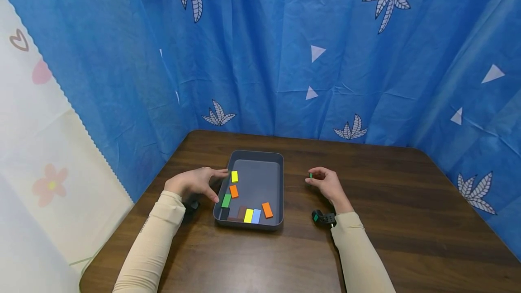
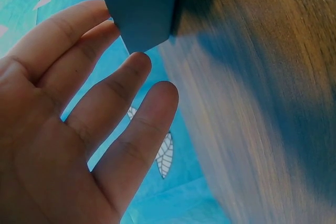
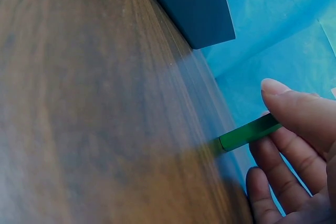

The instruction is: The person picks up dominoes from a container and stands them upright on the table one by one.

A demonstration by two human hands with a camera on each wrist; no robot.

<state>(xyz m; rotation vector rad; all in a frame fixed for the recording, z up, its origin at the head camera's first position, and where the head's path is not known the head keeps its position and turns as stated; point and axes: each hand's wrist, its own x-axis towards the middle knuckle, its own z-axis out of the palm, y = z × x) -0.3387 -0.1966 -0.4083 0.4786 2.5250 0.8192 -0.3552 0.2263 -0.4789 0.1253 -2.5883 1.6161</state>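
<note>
A dark grey tray point(image 1: 260, 184) lies on the table, with coloured blocks along its left and near sides. My left hand point(image 1: 199, 181) is at the tray's left wall, thumb and fingers spread; in the left wrist view its relaxed fingers point(image 2: 128, 85) reach the tray's outer wall point(image 2: 142, 14). To the right of the tray, my right hand point(image 1: 327, 182) pinches a small green block point(image 1: 311, 175) between thumb and fingers. The right wrist view shows this green block point(image 3: 249, 132) held on edge, close over the table.
Inside the tray are a green block point(image 1: 226, 200), yellow blocks point(image 1: 234, 176), orange blocks point(image 1: 267, 210), a light blue block point(image 1: 256, 216), and brown and black ones. Behind the wooden table point(image 1: 366, 175) hangs a blue curtain point(image 1: 260, 58). A pale curtain point(image 1: 40, 148) hangs on the left.
</note>
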